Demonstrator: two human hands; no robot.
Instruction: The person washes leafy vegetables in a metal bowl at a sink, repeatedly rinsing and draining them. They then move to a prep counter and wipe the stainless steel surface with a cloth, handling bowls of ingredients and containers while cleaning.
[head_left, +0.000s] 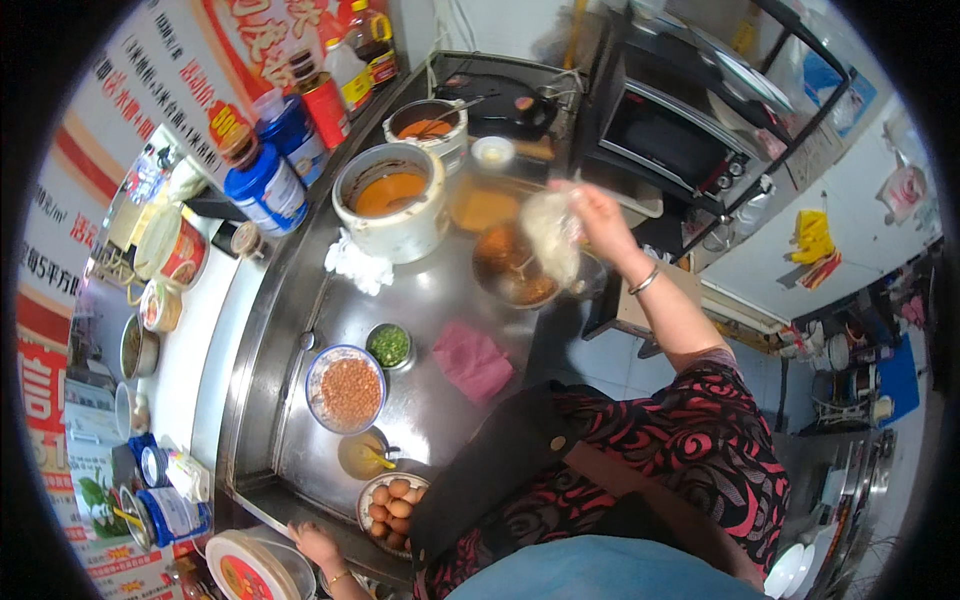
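In my raised right hand (592, 229) is a pale, whitish bundle (553, 234), blurred by motion; it may be a clear plastic bag or something soft. It hangs over a round metal bowl (495, 259) with reddish-brown contents. Beside that bowl lies a container (484, 206) of orange-yellow contents. My left hand (315, 544) is low at the counter's front-left edge, next to a lidded plastic bucket (247, 566); whether it grips the edge is unclear. Close to it is a plate of brown eggs (391, 510), partly covered by my apron.
On the steel counter (420, 315) stand a pot of orange liquid (390, 195), a smaller pot (427, 127), a bowl of peanuts (349, 394), chopped greens (388, 345), a pink cloth (472, 360) and an oil bowl (366, 454). A toaster oven (667, 142) is at the right; bottles (270, 187) line the left.
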